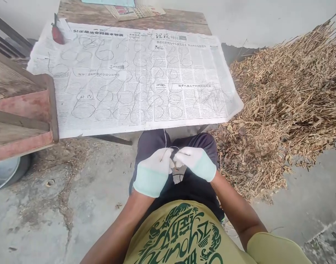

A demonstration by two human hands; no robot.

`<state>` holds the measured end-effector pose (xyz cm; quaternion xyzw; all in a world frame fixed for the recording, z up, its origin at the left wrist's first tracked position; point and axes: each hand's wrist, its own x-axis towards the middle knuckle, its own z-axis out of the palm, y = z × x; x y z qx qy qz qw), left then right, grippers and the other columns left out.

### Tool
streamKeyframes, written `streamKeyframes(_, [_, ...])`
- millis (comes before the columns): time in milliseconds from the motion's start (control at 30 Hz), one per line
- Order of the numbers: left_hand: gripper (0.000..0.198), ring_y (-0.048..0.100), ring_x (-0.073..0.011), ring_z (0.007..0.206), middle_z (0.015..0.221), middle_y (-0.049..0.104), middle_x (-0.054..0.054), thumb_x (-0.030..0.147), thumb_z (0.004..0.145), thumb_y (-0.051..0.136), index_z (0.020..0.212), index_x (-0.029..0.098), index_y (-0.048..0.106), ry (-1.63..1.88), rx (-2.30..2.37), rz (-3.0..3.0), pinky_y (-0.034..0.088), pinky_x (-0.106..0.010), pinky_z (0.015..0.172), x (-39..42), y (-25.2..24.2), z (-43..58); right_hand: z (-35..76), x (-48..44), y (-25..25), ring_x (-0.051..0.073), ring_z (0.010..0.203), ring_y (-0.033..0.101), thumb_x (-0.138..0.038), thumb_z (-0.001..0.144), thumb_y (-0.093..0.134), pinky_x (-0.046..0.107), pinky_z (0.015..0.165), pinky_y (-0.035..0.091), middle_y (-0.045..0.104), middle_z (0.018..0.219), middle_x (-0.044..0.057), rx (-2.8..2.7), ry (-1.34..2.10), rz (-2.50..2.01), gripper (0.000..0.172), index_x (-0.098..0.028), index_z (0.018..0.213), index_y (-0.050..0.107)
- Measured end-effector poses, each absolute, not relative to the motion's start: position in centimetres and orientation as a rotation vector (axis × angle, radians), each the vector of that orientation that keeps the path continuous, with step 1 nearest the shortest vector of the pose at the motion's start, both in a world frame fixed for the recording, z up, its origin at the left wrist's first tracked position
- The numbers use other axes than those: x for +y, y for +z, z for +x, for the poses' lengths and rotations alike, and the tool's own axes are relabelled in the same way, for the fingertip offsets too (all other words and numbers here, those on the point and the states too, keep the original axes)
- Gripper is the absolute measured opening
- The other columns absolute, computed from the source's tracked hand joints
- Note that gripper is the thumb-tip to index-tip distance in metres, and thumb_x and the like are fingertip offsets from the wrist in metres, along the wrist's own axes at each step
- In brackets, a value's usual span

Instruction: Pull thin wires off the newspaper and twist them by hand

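Both my hands wear white gloves with pale green cuffs and meet above my lap. A thin wire (165, 136) sticks up from my left hand (155, 167), whose fingers are pinched on it. The wire bends in a small arc across to my right hand (194, 161), where thumb and fingers are also closed on it. Just beyond my hands, newspaper sheets (140, 126) cover a table. Many thin wire pieces bent into loops, such as one wire loop (104, 55), lie in rows on the paper. A tangle of wires (211, 101) lies at the paper's right.
Red-handled pliers (58, 35) lie at the paper's far left corner. A wooden stool or bench (25, 110) stands close on the left, above a metal basin (4, 172). Dry straw (280, 91) is heaped on the right. The wooden tabletop (184, 22) shows at the back.
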<state>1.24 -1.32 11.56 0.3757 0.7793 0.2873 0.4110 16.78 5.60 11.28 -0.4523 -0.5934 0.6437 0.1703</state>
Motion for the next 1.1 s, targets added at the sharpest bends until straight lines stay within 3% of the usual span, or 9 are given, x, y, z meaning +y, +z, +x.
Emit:
streamKeyframes(200, [0.061, 0.072, -0.0179, 0.068, 0.075, 0.076, 0.002, 0.065, 0.091, 0.056, 0.131, 0.02, 0.067, 0.713, 1.838, 0.916, 0.057, -0.034, 0.081, -1.6, 11.1, 0.3, 16.6, 6.2, 11.6, 0.011, 0.064, 0.066, -0.023, 0.094, 0.06, 0.021, 0.067, 0.05, 0.07, 0.065, -0.001, -1.696, 1.701, -1.359, 0.023, -0.018, 0.074, 0.072])
streamKeyframes(333, [0.069, 0.072, -0.0204, 0.071, 0.078, 0.076, 0.0, 0.07, 0.087, 0.054, 0.131, 0.017, 0.065, 0.718, 1.806, 0.937, 0.056, -0.038, 0.085, -2.4, 10.4, -0.5, 17.2, 7.1, 11.8, 0.011, 0.061, 0.064, -0.022, 0.096, 0.059, 0.021, 0.064, 0.049, 0.068, 0.063, -0.001, -1.68, 1.699, -1.386, 0.026, -0.017, 0.073, 0.07])
streamKeyframes(667, [0.06, 0.072, -0.0204, 0.07, 0.073, 0.075, 0.0, 0.069, 0.085, 0.043, 0.11, 0.025, 0.075, 0.613, 1.982, 1.013, 0.056, -0.033, 0.079, -2.8, 7.3, -2.3, 19.2, 10.9, 14.9, 0.01, 0.056, 0.059, -0.02, 0.097, 0.056, 0.021, 0.06, 0.045, 0.063, 0.056, -0.003, -1.892, 1.509, -1.468, 0.029, -0.018, 0.069, 0.066])
streamKeyframes(967, [0.035, 0.073, -0.0138, 0.065, 0.072, 0.077, 0.004, 0.05, 0.088, 0.053, 0.101, 0.031, 0.08, 0.799, 2.01, 1.266, 0.056, -0.019, 0.069, -3.5, 2.6, -3.0, 18.9, 21.5, 17.6, 0.01, 0.049, 0.055, -0.02, 0.1, 0.055, 0.021, 0.052, 0.04, 0.063, 0.055, -0.002, -2.027, 1.162, -1.514, 0.031, -0.016, 0.071, 0.065])
streamKeyframes(1100, [0.033, 0.073, -0.0116, 0.064, 0.073, 0.077, 0.005, 0.048, 0.091, 0.054, 0.099, 0.032, 0.081, 0.83, 2.11, 1.226, 0.055, -0.016, 0.063, -3.7, 2.3, -3.9, 18.3, 27.6, 18.9, 0.011, 0.05, 0.056, -0.024, 0.102, 0.057, 0.022, 0.055, 0.044, 0.063, 0.054, 0.002, -2.027, 0.992, -1.551, 0.036, -0.014, 0.068, 0.066])
